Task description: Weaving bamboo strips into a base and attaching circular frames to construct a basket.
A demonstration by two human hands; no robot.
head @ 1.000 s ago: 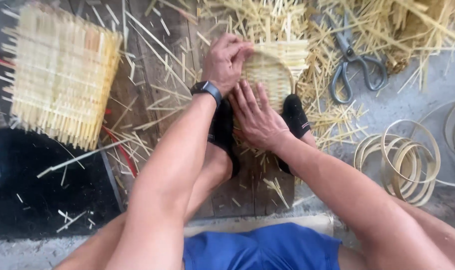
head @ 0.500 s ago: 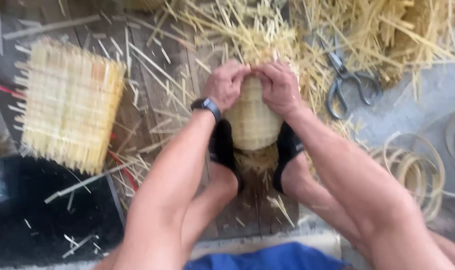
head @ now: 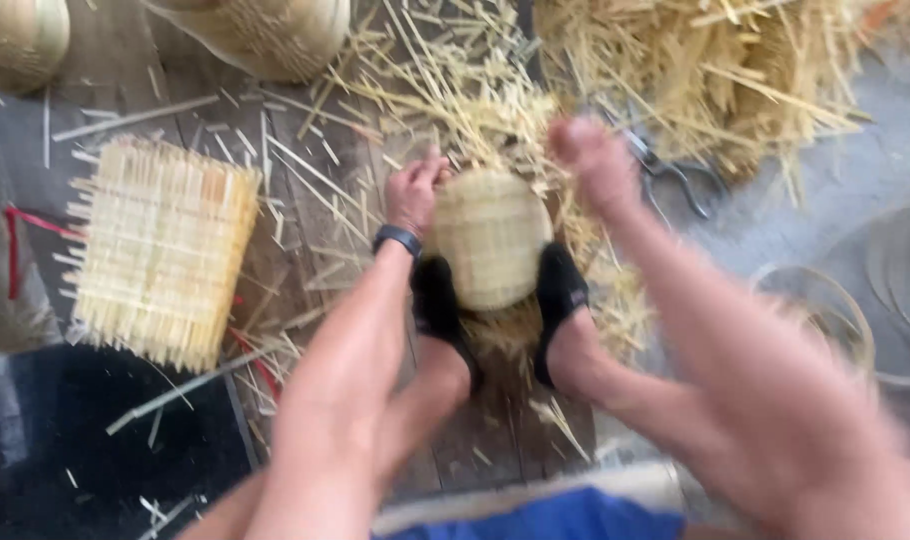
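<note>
The small woven basket (head: 490, 238) sits on the plank floor (head: 315, 240), pinched between two feet in black socks (head: 560, 300). The left hand (head: 415, 192) rests curled on the basket's upper left edge, fingers closed against the rim. The right hand (head: 595, 160) is up off the basket, blurred in the air above its right side — whether it holds a strip or nothing, I cannot tell.

With only one hand on it, the basket depends mostly on the feet; if they slacken, it could roll or tip into the loose bamboo slivers (head: 475, 110) piled just behind. Those splinters are stiff and pointed, so a hand reaching blindly among them risks a jab. The scissors (head: 675, 175) lie half buried in the litter near the right hand — easy to catch by the blades. The flat woven mat (head: 160, 250) lies well apart to the left, out of harm's way.
</note>
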